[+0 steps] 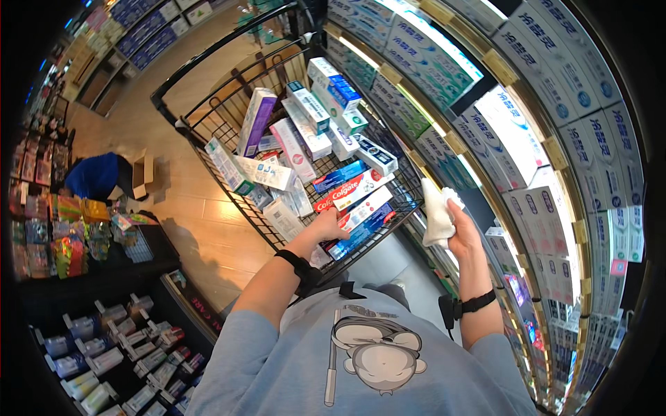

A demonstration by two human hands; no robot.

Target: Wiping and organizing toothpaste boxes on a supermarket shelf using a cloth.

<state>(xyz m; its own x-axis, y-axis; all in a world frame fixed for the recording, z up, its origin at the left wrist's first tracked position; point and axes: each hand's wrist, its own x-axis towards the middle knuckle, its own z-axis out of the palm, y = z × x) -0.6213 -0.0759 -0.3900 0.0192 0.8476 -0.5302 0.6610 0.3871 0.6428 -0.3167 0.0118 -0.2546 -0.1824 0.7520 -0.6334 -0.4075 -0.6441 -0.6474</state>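
Note:
My left hand (327, 226) reaches into a black wire shopping cart (343, 265). Its thumb and fingers are around the near end of a red-and-white toothpaste box (367, 209). Just beyond lies a Colgate toothpaste box (358, 188), and a blue box (359, 236) is on the near side. To the right of the cart, my right hand (464, 229) grips a folded white cloth (436, 216) in front of the shelves. Several more boxes lie loosely in the cart, including a purple-and-white box (257, 122) and a pink-and-white box (293, 148).
Lit shelves (484, 135) stacked with boxes curve along the right. A person in blue (96, 174) bends low at the left, beside an open cardboard box (143, 174) on the wooden floor (208, 223). A black display rack (99, 343) with hanging packages stands at lower left.

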